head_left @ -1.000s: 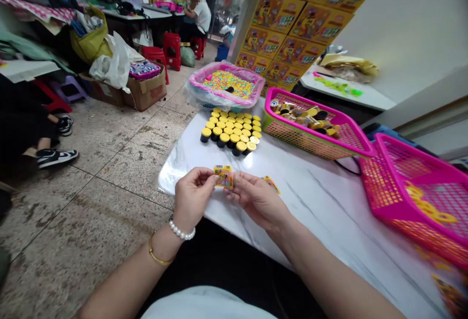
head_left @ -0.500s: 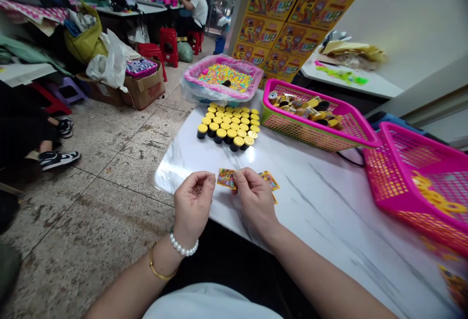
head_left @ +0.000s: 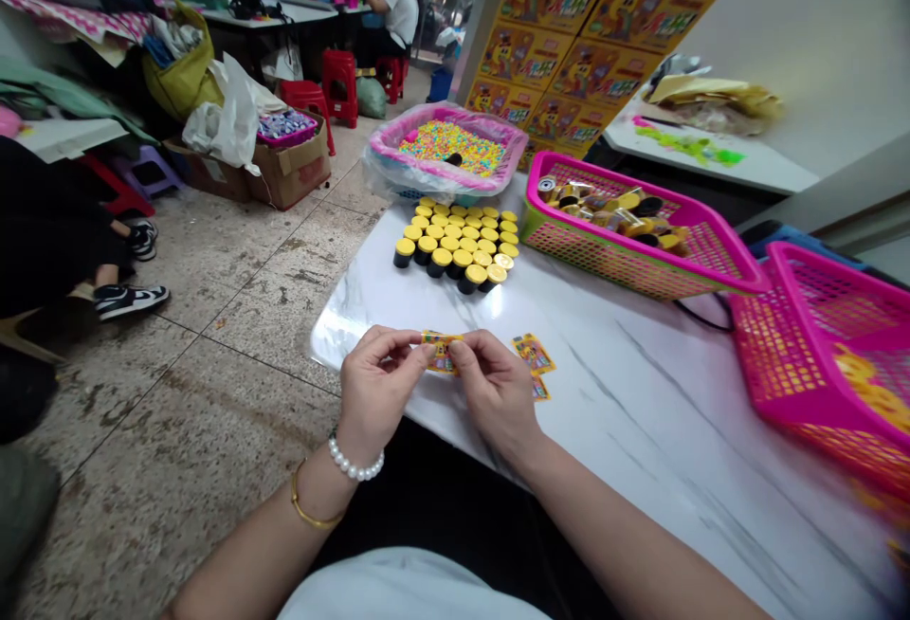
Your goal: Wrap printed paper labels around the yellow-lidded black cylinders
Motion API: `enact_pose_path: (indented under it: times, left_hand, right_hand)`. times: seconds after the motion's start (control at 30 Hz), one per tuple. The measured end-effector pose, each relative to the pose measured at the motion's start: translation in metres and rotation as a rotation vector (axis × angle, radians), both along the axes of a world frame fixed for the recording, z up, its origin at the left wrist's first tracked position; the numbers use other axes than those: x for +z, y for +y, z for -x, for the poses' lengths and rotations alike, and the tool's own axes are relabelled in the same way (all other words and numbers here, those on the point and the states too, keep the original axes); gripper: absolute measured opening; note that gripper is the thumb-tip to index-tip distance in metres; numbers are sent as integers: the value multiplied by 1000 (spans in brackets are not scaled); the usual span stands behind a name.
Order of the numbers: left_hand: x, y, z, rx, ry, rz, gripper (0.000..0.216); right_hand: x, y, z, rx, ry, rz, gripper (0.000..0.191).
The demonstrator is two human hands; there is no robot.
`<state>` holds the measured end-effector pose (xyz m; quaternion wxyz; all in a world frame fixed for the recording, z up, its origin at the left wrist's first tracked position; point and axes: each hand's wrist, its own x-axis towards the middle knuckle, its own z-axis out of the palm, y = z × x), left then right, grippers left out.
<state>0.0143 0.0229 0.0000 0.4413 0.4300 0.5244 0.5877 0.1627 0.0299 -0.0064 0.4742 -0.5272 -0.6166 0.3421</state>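
My left hand point(head_left: 374, 389) and my right hand point(head_left: 496, 391) meet above the near corner of the white marble table point(head_left: 640, 392). Both pinch one small yellow-orange sticker point(head_left: 441, 353) between thumb and fingers, the sticker lying nearly flat. Two more stickers point(head_left: 535, 356) lie on the table just right of my right hand. A block of several small black containers with yellow lids point(head_left: 459, 243) stands farther back on the table.
A pink basket point(head_left: 703, 250) holds yellow and black pieces; a second pink basket point(head_left: 825, 355) sits at the right. A pink tub of coloured beads point(head_left: 449, 146) is behind the containers. Yellow cartons point(head_left: 569, 32) are stacked beyond. A seated person's legs point(head_left: 106, 279) are at left; another person point(head_left: 398, 4) sits far back.
The sticker went from upright between both hands to my right hand alone, then back into both hands, now held flatter. The view shifted slightly.
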Motion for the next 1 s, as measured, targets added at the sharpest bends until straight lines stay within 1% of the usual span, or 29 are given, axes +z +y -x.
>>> enact_pose_path:
  times: [0.1, 0.2, 0.33, 0.43, 0.5, 0.53, 0.57, 0.63, 0.67, 0.73, 0.8, 0.87, 0.93, 1.0]
  left_hand:
    - [0, 0, 0, -40, -57, 58, 16]
    - [1, 1, 1, -84, -98, 134, 18]
    - [6, 2, 5, -85, -100, 129, 17]
    - [10, 3, 11, -123, -141, 165, 21]
    - [12, 4, 16, -183, -207, 195, 25]
    - [12, 5, 18, -210, -239, 210, 26]
    - [12, 5, 21, -229, -264, 227, 26]
    - [11, 7, 25, -229, -295, 261, 27]
    - [10, 8, 28, -223, -313, 272, 29]
    - [9, 9, 33, -211, -357, 279, 33]
    - [9, 10, 39, -193, -378, 274, 35]
    - [9, 9, 45, -152, -358, 274, 36]
    - [10, 9, 51, -123, -305, 272, 34]
    - [10, 9, 55, -126, -256, 271, 33]
  right_hand:
    - [-1, 1, 0, 25, -65, -35, 27]
    - [-2, 3, 1, 32, -141, -65, 28]
    - [-3, 3, 4, 54, -190, -91, 29]
    - [4, 6, 5, 96, -235, -128, 30]
    - [14, 17, 3, 126, -281, -171, 30]
    - [19, 27, 1, 119, -316, -218, 29]
    - [23, 39, 0, 90, -364, -284, 27]
    - [28, 68, -4, -13, -523, -470, 19]
    - [28, 82, -6, -65, -643, -542, 21]
    - [23, 107, -8, -96, -923, -575, 27]
    - [15, 123, -8, -76, -1124, -587, 23]
    - [8, 129, -8, -45, -1208, -636, 18]
    - [5, 131, -6, -31, -1223, -685, 15]
    - [4, 132, -5, -22, -1218, -706, 15]
